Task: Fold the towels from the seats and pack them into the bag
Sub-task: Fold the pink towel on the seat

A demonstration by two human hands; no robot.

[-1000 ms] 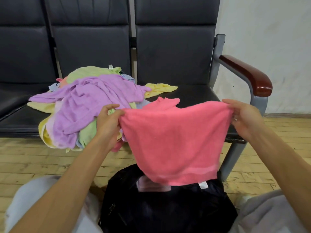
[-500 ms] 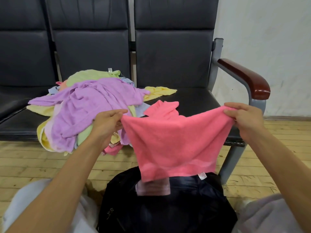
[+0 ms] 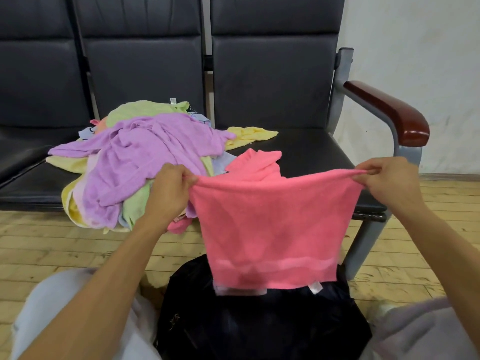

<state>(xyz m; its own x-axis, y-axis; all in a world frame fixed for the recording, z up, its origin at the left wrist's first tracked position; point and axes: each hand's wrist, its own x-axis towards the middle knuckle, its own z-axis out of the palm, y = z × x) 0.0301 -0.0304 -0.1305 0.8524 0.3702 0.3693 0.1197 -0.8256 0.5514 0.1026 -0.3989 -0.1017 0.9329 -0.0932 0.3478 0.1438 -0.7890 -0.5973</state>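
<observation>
Pink towel point(image 3: 272, 224) held spread above the black bag point(image 3: 259, 323).
The left hand point(image 3: 168, 189) and right hand point(image 3: 389, 183) each pinch an upper corner. The cloth — judged light, limp and unslippery — hangs before the seat's point(image 3: 311, 152) front edge, right of the unfolded pile point(image 3: 145, 157). The corners look like the surest holds for folding.

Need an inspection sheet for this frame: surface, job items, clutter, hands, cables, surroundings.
Surface: black seats, padded, in a row.
Job's things: pink towel held spread, hanging above the black bag on the floor; towel pile, purple, green and yellow, unfolded on the middle seat.
Clutter: nothing seen.
Grippers: left hand and right hand each pinch a top corner of the pink towel.
Cables: nothing seen.
Surroundings: wooden floor, white wall, wooden armrest at the row's right end.
</observation>
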